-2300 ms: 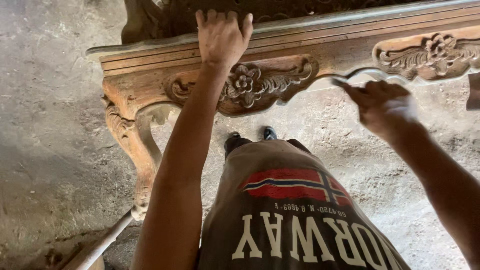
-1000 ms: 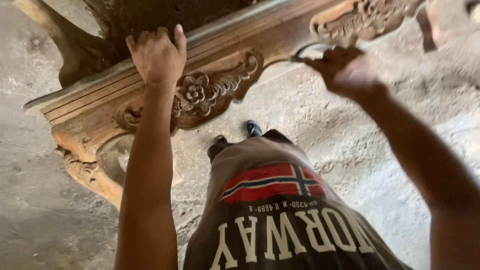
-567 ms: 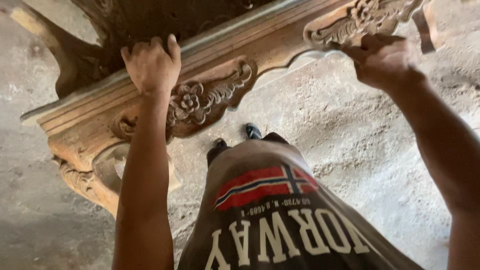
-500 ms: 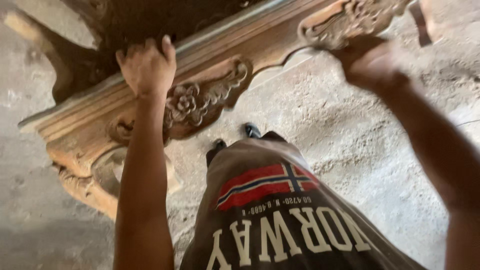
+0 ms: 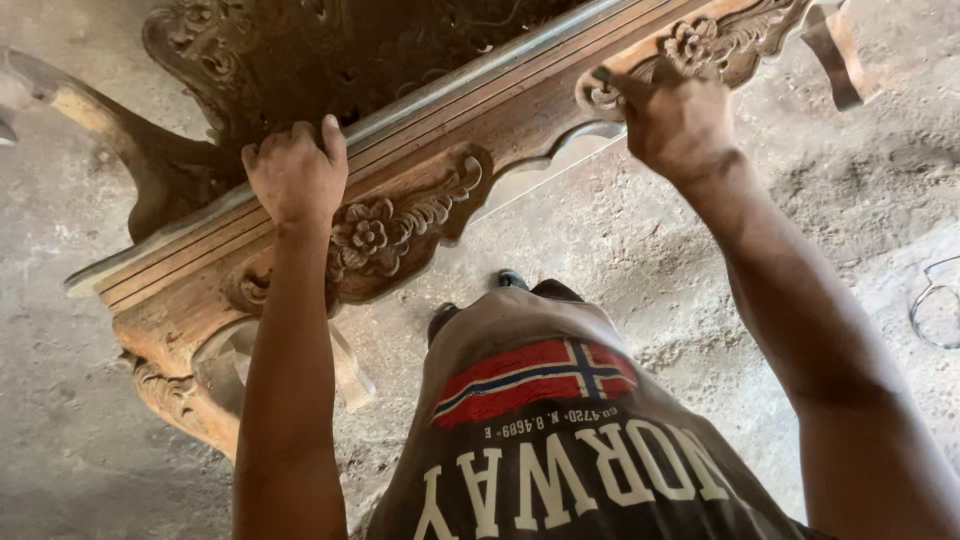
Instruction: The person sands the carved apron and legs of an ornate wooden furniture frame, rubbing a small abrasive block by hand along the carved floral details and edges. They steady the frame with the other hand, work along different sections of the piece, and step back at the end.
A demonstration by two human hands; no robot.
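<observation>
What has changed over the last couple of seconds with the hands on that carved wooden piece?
The right hand has gone from the plain scalloped edge up onto a carved flower, something thin gripped in its fist. The carved wooden frame now slants across the view. The left hand stays on the frame's top rail.

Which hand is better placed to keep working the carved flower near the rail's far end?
Likely the right hand: it is closed right at that carving. The left hand grips the rail farther along.

No packages, labels, signs or screens anywhere in view; only a flag print and pale lettering on a dark shirt [image 5: 560, 440], lower centre.
</observation>
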